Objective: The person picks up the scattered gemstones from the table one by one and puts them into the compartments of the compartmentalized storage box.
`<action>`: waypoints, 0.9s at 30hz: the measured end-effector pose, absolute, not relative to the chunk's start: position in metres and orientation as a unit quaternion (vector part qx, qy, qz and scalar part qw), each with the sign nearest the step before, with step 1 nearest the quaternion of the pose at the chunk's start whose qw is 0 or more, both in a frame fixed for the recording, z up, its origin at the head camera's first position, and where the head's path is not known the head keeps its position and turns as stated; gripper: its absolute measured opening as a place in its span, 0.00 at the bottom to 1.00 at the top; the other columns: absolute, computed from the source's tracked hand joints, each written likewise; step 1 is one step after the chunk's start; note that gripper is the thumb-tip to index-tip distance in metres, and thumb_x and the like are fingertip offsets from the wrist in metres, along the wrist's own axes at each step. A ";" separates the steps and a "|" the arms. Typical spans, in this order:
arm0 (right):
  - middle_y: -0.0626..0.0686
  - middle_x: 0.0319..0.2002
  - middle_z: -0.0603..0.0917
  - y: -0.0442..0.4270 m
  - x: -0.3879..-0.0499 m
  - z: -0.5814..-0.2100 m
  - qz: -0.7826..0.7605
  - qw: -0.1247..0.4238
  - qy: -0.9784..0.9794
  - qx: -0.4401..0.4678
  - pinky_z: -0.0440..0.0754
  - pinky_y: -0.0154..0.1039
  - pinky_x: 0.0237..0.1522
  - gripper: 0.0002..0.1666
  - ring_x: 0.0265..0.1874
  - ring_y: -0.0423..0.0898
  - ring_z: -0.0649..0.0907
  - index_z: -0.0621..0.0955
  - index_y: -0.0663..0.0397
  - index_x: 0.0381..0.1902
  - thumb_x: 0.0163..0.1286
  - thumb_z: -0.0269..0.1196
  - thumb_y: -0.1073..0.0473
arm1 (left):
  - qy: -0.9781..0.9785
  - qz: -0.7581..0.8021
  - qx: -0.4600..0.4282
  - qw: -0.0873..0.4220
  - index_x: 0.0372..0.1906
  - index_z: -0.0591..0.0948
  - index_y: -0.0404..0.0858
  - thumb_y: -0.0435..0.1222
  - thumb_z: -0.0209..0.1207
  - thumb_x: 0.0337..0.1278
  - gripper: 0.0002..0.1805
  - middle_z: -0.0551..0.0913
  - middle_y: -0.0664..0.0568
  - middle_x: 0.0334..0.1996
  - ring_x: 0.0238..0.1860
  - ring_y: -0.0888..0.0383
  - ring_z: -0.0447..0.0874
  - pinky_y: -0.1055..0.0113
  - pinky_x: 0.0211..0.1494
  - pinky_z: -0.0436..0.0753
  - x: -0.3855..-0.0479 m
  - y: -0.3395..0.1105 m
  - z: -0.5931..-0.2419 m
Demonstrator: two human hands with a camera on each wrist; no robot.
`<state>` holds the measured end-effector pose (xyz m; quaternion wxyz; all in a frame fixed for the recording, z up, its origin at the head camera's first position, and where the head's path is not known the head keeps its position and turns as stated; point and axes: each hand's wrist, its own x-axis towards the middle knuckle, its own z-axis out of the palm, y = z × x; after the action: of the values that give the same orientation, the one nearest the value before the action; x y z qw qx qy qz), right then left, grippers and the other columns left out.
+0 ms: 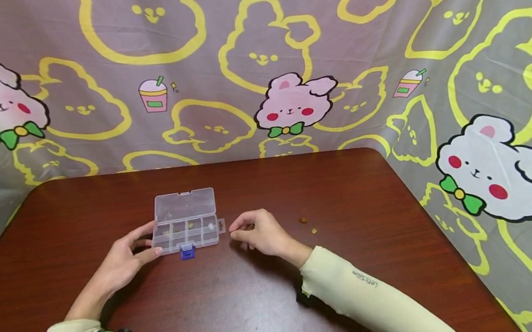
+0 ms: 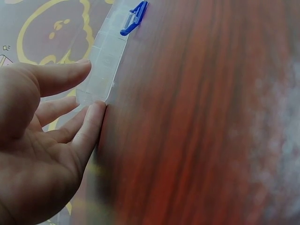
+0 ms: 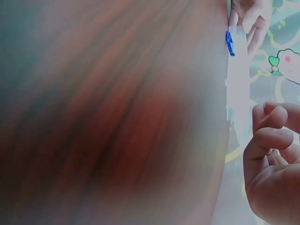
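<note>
A clear plastic box with small compartments stands on the table, its lid raised at the back and a blue latch at the front. Small yellowish and whitish bits lie in some compartments. My left hand grips the box's left end, thumb at the front corner; the left wrist view shows the hand around that end of the box. Just right of the box, my right hand has thumb and index tips pinched together. In the right wrist view, a tiny reddish speck shows between the fingertips of this hand.
A small brown-orange piece and a small yellow piece lie on the brown table to the right of my right hand. Behind the table hangs a patterned cloth, which also runs along both sides.
</note>
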<state>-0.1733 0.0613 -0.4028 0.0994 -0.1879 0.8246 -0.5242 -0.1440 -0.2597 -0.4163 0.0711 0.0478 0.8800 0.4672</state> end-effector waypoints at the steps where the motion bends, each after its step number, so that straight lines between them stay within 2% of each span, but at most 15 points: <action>1: 0.59 0.27 0.86 0.058 -0.173 -0.403 -0.525 0.099 0.824 -0.188 0.75 0.33 0.19 0.03 0.13 0.42 0.77 0.87 0.61 0.37 0.65 0.69 0.66 | 0.880 0.468 0.048 0.071 0.76 0.61 0.33 0.35 0.65 0.65 0.39 0.69 0.34 0.66 0.57 0.39 0.74 0.73 0.43 0.77 -0.144 -0.260 -0.416; 19: 0.58 0.25 0.87 0.018 -0.179 -0.402 -0.548 0.101 0.805 -0.203 0.75 0.32 0.17 0.02 0.11 0.41 0.76 0.88 0.62 0.35 0.65 0.69 0.69 | 0.875 0.477 0.055 0.064 0.76 0.62 0.31 0.33 0.65 0.64 0.39 0.70 0.33 0.65 0.56 0.40 0.74 0.74 0.42 0.77 -0.145 -0.260 -0.418; 27: 0.46 0.22 0.84 0.000 -0.177 -0.398 -0.548 0.101 0.806 -0.199 0.75 0.32 0.17 0.03 0.10 0.39 0.74 0.89 0.58 0.34 0.64 0.69 0.68 | 0.873 0.480 0.057 0.063 0.76 0.61 0.30 0.33 0.65 0.64 0.39 0.69 0.32 0.66 0.56 0.39 0.74 0.74 0.41 0.77 -0.144 -0.259 -0.418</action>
<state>-0.1766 0.0000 -0.3984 0.1011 -0.1992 0.8060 -0.5481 -0.1443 -0.2593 -0.4178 0.0635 0.0570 0.8730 0.4801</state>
